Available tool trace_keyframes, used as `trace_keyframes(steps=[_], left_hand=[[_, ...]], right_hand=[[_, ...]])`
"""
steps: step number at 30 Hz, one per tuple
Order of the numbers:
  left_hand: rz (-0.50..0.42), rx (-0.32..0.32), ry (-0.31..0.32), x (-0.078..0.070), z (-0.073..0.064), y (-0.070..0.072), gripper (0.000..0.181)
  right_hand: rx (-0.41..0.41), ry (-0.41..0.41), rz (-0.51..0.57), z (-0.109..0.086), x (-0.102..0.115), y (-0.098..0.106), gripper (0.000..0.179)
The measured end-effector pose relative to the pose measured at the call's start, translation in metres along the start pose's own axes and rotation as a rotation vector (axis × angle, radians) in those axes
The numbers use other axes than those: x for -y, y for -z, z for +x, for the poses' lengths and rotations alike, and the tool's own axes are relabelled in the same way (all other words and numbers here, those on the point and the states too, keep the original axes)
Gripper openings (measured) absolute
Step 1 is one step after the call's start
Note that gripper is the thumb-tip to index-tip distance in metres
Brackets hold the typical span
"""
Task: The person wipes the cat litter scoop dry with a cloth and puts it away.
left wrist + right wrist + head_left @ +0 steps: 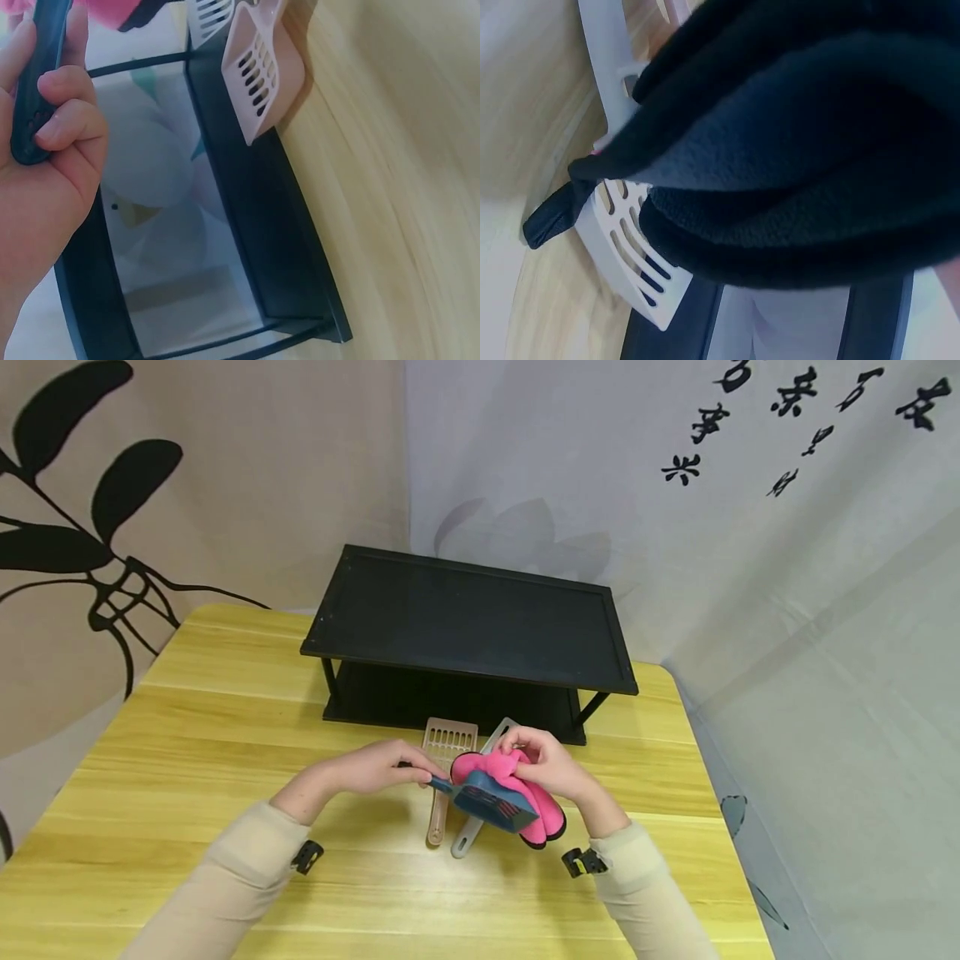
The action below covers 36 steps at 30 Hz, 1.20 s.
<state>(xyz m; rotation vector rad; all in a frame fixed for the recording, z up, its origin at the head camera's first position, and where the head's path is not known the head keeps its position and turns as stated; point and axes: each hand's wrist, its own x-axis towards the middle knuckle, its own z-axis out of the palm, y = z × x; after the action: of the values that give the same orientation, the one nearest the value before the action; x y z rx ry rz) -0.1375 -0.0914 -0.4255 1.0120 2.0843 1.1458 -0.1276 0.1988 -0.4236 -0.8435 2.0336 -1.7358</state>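
My left hand (382,766) grips the handle of a dark blue slotted litter scoop (487,802), whose handle end (34,139) shows in the left wrist view. My right hand (551,764) pinches a bunched pink cloth (551,817) with black edging, which lies against the scoop's back. Dark fabric (795,142) with a small loop fills much of the right wrist view and hides the right fingers there. Beneath the hands, a beige-pink slotted scoop (437,818) and a light grey one (467,837) lie on the table, their heads toward the shelf.
A black two-tier shelf (465,618) stands at the back of the wooden table (360,893), just beyond the scoops. Printed fabric (510,443) hangs behind it and along the right side.
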Motion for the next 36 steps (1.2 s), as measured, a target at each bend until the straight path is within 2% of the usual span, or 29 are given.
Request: trace_keyframes(steps=[4, 10, 12, 15, 20, 25, 32, 36], left_hand=[[0.005, -0.037, 0.001, 0.004, -0.003, 0.003, 0.028], [0.000, -0.098, 0.048, 0.006, -0.008, 0.012, 0.031], [-0.004, -0.127, 0.068, 0.006, -0.010, 0.016, 0.031], [-0.020, -0.182, 0.122, 0.005, -0.014, 0.022, 0.032], [-0.037, -0.254, 0.183, -0.001, -0.021, 0.030, 0.033], [-0.064, -0.285, 0.190, -0.010, -0.026, 0.035, 0.034], [-0.169, -0.361, 0.160, -0.014, -0.028, 0.042, 0.036], [-0.224, -0.385, 0.145, -0.015, -0.030, 0.045, 0.037]], right_hand=[[-0.027, 0.025, 0.015, -0.005, 0.001, 0.007, 0.011], [-0.102, 0.093, 0.058, -0.015, 0.001, 0.024, 0.006], [-0.134, 0.105, 0.075, -0.019, 0.002, 0.030, 0.010], [-0.197, 0.083, 0.068, -0.027, 0.006, 0.037, 0.020], [-0.278, -0.004, 0.018, -0.039, 0.009, 0.047, 0.035], [-0.346, -0.056, -0.023, -0.048, 0.010, 0.056, 0.046], [-0.432, -0.071, -0.028, -0.060, 0.012, 0.063, 0.044], [-0.497, -0.111, -0.042, -0.065, 0.013, 0.067, 0.041]])
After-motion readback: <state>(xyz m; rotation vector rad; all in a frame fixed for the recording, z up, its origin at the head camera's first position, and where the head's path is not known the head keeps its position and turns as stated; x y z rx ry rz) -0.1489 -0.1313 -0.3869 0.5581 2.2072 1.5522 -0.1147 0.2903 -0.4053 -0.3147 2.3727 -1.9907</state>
